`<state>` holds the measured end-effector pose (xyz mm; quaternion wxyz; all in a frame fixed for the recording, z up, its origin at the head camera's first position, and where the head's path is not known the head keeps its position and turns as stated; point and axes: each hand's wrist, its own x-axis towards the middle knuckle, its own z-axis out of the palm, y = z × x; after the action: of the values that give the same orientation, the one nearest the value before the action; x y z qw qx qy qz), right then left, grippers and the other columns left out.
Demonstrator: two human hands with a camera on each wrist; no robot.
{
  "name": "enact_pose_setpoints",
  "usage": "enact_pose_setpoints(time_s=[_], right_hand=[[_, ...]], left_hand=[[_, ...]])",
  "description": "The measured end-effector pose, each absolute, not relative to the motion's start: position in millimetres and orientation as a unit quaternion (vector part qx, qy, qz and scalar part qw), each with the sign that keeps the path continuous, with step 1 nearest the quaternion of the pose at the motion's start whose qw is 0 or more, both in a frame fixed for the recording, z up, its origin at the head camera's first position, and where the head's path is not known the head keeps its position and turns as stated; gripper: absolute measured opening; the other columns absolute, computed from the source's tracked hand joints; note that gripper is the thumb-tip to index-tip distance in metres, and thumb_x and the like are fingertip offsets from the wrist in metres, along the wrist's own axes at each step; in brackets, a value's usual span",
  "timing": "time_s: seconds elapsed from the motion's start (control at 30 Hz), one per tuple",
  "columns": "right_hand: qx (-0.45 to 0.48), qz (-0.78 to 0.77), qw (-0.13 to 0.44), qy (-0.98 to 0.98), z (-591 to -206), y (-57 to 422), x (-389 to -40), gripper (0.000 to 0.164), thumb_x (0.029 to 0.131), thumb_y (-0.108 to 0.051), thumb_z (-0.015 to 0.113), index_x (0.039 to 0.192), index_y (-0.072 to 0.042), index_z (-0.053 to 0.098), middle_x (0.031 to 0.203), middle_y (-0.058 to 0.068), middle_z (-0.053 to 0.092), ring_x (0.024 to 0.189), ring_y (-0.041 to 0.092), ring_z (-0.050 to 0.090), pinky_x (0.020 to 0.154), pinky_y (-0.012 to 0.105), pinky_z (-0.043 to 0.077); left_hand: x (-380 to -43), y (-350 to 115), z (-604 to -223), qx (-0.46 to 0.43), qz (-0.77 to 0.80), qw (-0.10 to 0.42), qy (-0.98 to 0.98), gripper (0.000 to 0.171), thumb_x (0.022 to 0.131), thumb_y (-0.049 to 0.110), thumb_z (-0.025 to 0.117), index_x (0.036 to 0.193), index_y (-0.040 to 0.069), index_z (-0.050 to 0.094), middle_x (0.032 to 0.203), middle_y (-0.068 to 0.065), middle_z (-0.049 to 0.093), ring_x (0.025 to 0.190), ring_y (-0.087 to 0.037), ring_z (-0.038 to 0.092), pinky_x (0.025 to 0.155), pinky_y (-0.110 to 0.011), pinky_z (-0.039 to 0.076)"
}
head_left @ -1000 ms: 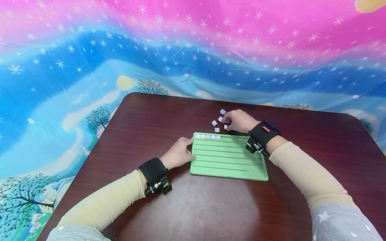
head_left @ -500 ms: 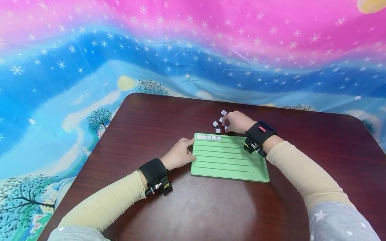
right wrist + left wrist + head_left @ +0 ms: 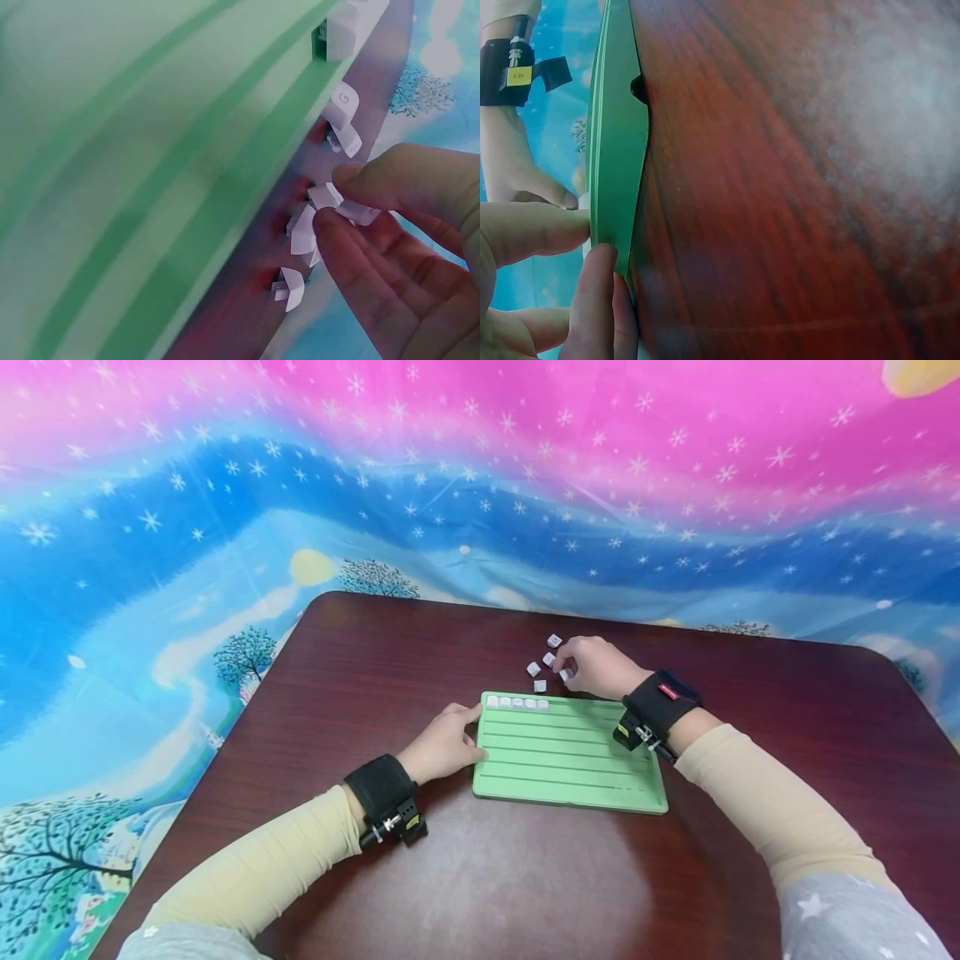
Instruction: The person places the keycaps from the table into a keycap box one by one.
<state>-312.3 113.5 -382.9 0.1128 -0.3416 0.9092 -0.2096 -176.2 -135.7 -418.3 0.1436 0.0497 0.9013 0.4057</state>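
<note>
A green ridged tray (image 3: 570,752) lies on the table, with a short row of white keycaps (image 3: 517,702) in its far left groove. My left hand (image 3: 442,745) grips the tray's left edge, thumb and fingertips against the rim; the left wrist view shows the fingers (image 3: 540,232) at its side wall. Just beyond the far rim, my right hand (image 3: 603,668) pinches a white keycap (image 3: 565,674) between thumb and fingers. In the right wrist view a lettered keycap (image 3: 361,213) shows between the fingertips, partly hidden by them.
Several loose keycaps, among them one (image 3: 540,686) near the tray and another (image 3: 554,641) farther back, lie left of my right hand. The dark wooden table (image 3: 375,677) ends at a patterned cloth backdrop (image 3: 480,485).
My right hand has closed its fingertips on the keycap and drawn it slightly to the right, turning it a little. My left hand stays at the tray's edge.
</note>
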Motion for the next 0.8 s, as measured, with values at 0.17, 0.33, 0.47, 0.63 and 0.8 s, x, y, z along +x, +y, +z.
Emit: enact_pose_setpoints(time_s=[0.17,0.33,0.47,0.63,0.8], right_hand=[[-0.346,-0.219,0.097,0.907,-387,117,-306,0.016,0.092,0.006,0.068,0.105,0.001,0.075,0.109,0.015,0.064,0.086,0.026,0.054,0.077,0.04,0.043],[-0.349,-0.217,0.094,0.907,-389,120,-302,0.017,0.092,0.006,0.069,0.107,0.001,0.075,0.106,0.013,0.064,0.084,0.025,0.054,0.077,0.041,0.043],[-0.35,-0.214,0.094,0.907,-389,121,-301,0.017,0.092,0.005,0.071,0.108,0.001,0.075,0.105,0.013,0.063,0.083,0.024,0.055,0.077,0.04,0.045],[-0.345,-0.224,0.099,0.906,-389,123,-299,0.021,0.09,0.004,0.074,0.111,0.002,0.075,0.109,0.013,0.066,0.086,0.023,0.062,0.08,0.041,0.05],[-0.339,-0.228,0.104,0.907,-391,126,-293,0.024,0.089,0.004,0.076,0.112,0.002,0.076,0.111,0.015,0.068,0.09,0.024,0.063,0.082,0.042,0.052]], left_hand=[[-176,-135,-419,0.048,0.406,0.142,0.901,0.081,0.088,0.002,0.079,0.155,-0.006,0.034,0.148,-0.025,0.042,0.078,-0.01,0.06,0.072,-0.023,0.052],[-176,-136,-420,0.048,0.403,0.14,0.903,0.081,0.088,0.003,0.079,0.155,-0.006,0.035,0.147,-0.024,0.043,0.079,-0.01,0.06,0.072,-0.023,0.052],[-176,-135,-419,0.049,0.4,0.141,0.904,0.081,0.088,0.003,0.079,0.155,-0.006,0.035,0.147,-0.024,0.043,0.08,-0.01,0.06,0.072,-0.023,0.052],[-176,-135,-418,0.049,0.404,0.144,0.902,0.08,0.089,0.002,0.078,0.156,-0.005,0.034,0.144,-0.024,0.044,0.08,-0.011,0.06,0.07,-0.023,0.051],[-176,-135,-419,0.049,0.403,0.144,0.903,0.081,0.089,0.002,0.078,0.156,-0.005,0.034,0.143,-0.023,0.044,0.08,-0.011,0.059,0.071,-0.023,0.051]])
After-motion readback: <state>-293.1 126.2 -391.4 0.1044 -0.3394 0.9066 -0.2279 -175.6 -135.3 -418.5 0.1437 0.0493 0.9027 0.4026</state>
